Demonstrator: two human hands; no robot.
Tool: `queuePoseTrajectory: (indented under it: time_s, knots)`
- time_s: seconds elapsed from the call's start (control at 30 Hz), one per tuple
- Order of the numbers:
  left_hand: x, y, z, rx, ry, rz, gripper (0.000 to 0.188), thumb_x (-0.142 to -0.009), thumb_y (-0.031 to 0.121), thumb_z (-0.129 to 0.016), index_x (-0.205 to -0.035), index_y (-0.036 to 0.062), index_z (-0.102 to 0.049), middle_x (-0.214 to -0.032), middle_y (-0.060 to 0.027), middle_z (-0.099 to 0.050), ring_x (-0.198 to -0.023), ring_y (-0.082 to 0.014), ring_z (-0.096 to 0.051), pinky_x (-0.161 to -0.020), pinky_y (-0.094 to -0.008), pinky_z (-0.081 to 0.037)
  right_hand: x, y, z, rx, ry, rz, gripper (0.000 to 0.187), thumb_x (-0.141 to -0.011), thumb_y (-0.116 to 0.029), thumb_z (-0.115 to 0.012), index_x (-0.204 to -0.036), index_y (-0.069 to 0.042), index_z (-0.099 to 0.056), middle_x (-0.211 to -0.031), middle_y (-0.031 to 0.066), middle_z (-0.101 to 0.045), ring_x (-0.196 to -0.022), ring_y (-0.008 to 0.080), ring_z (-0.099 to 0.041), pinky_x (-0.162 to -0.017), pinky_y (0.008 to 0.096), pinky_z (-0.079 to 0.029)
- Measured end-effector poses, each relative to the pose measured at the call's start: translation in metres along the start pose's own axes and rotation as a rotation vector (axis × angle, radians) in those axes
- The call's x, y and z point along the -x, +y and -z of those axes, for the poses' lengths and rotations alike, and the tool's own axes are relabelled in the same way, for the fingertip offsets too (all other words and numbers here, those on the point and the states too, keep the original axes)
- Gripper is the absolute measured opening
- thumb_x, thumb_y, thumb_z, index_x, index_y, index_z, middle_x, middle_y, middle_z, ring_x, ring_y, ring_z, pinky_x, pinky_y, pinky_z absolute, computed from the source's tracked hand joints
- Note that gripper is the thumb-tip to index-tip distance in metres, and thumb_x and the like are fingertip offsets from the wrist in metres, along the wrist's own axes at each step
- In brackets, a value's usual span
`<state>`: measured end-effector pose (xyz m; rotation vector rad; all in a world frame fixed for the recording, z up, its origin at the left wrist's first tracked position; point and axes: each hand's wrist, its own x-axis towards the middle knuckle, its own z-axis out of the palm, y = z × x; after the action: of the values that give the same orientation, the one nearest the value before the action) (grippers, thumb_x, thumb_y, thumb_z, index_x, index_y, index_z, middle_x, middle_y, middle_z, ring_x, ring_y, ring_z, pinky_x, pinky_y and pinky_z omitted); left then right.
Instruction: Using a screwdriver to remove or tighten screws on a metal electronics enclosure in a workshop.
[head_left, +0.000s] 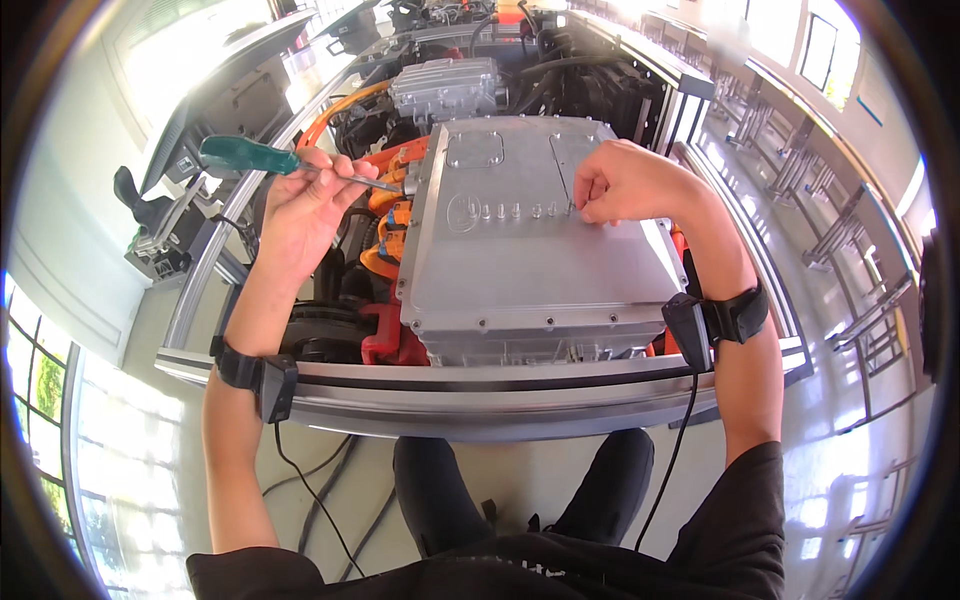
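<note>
Screwdriver [246, 155] in L fingers [316, 158], box [530, 265] w/in frame [480, 388]

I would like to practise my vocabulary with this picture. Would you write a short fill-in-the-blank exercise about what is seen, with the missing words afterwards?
1. The left hand holds a screwdriver whose handle is coloured ____.
2. The right hand is at the ____ (left/right) end of the row of small metal pieces.
3. The orange connectors lie along the ____ (left/right) side of the large metal case.
4. The number of forearms wearing a black strap is ____.

Missing words: green; right; left; two.
</note>
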<state>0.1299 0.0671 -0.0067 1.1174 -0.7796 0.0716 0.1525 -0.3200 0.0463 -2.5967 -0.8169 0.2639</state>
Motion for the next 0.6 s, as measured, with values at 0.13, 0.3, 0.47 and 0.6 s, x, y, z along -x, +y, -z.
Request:
queuePoseTrajectory:
  time_s: [0.13,0.3,0.47,0.6]
  knots:
    - [0.0,0.0,-0.001,-0.062,0.001,0.057,0.008,-0.099,0.009,-0.059,-0.107,0.0084,-0.061,-0.104,-0.0067,-0.065,-0.114,-0.0305,-0.063,-0.104,-0.0455,-0.047,-0.001,-0.002,-0.003,-0.023,0.004,-0.03,0.017,-0.077,-0.009,-0.068,-0.085,0.006,-0.069,-0.072,0.012,-0.07,-0.06,0.0165,-0.066,-0.058,0.0304,-0.052]
    - [0.002,0.004,-0.01,-0.196,0.038,0.119,0.008,-0.1,0.011,-0.057,-0.107,0.0072,-0.058,-0.098,-0.0086,-0.064,-0.107,-0.0312,-0.066,-0.098,-0.0455,-0.051,-0.004,0.0,-0.006,-0.033,0.001,-0.017,0.023,-0.078,-0.014,-0.073,-0.087,0.005,-0.067,-0.07,0.011,-0.068,-0.059,0.016,-0.065,-0.057,0.0303,-0.051]
    - [0.004,0.01,-0.019,-0.283,-0.064,0.201,0.008,-0.1,0.011,-0.054,-0.105,0.0048,-0.056,-0.091,-0.0096,-0.064,-0.099,-0.0335,-0.071,-0.088,-0.0449,-0.059,-0.004,-0.003,-0.008,-0.095,0.056,-0.078,0.04,-0.075,-0.03,-0.08,-0.089,0.004,-0.066,-0.066,0.0124,-0.067,-0.056,0.0172,-0.066,-0.057,0.0293,-0.052]
    - [0.005,0.016,-0.022,-0.36,-0.126,0.299,0.012,-0.101,0.013,-0.055,-0.103,0.0017,-0.055,-0.088,-0.0073,-0.063,-0.098,-0.0311,-0.072,-0.085,-0.0447,-0.061,-0.005,-0.007,-0.007,-0.086,0.049,-0.107,0.042,-0.075,-0.031,-0.08,-0.092,0.004,-0.064,-0.066,0.0134,-0.067,-0.055,0.0175,-0.065,-0.055,0.0296,-0.05]
